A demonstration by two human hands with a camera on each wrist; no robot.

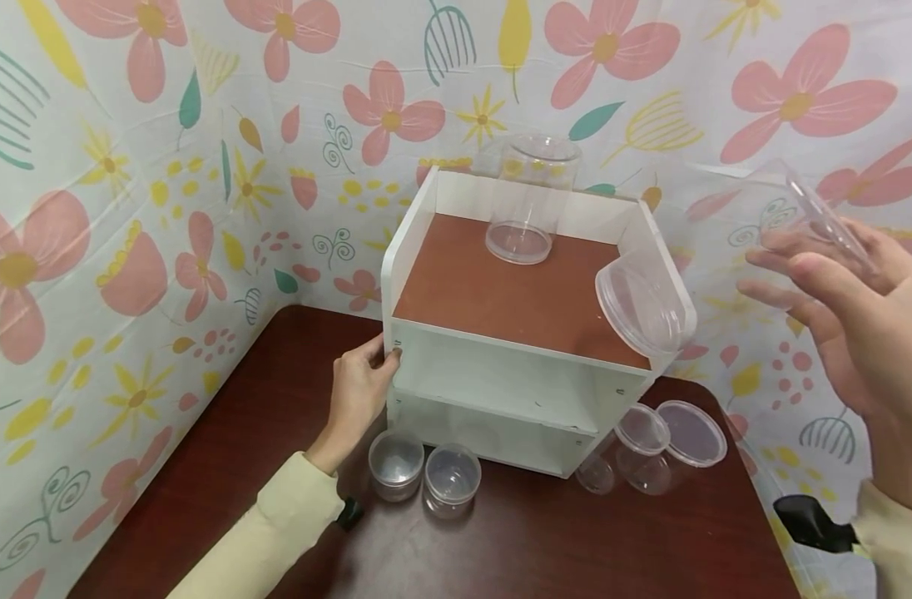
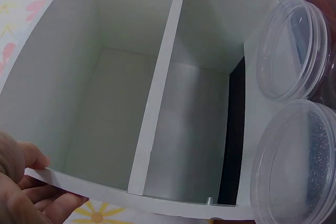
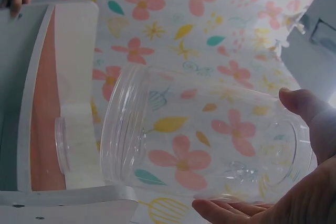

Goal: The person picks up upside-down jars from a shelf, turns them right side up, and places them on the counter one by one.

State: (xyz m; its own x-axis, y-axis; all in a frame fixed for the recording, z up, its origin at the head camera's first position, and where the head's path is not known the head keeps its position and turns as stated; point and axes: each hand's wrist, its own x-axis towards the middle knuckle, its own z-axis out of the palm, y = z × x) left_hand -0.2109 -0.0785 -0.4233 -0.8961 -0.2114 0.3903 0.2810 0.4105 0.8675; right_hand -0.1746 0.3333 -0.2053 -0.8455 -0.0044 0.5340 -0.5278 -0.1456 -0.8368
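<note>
My left hand (image 1: 359, 391) pinches the front edge of the left side panel of a small white shelf unit (image 2: 149, 108); its thumb is inside and its fingers outside. My right hand (image 1: 868, 316) holds a large clear plastic jar (image 3: 178, 135) by its narrower base, fingers and thumb spread around it. The jar is tilted, its wide rimmed end pointing down and left, over the right side of the unit in the head view. A similar tall clear jar (image 1: 534, 200) stands on the brown top (image 1: 486, 291), toward the back, with its wide rim down.
Two small clear tubs (image 1: 396, 466) stand at the unit's front left. Clear containers (image 1: 643, 453) and a round lid (image 1: 691, 433) are by its right side. The dark wooden table (image 1: 531, 541) meets flower-patterned cloth (image 1: 149, 274) at the left and back.
</note>
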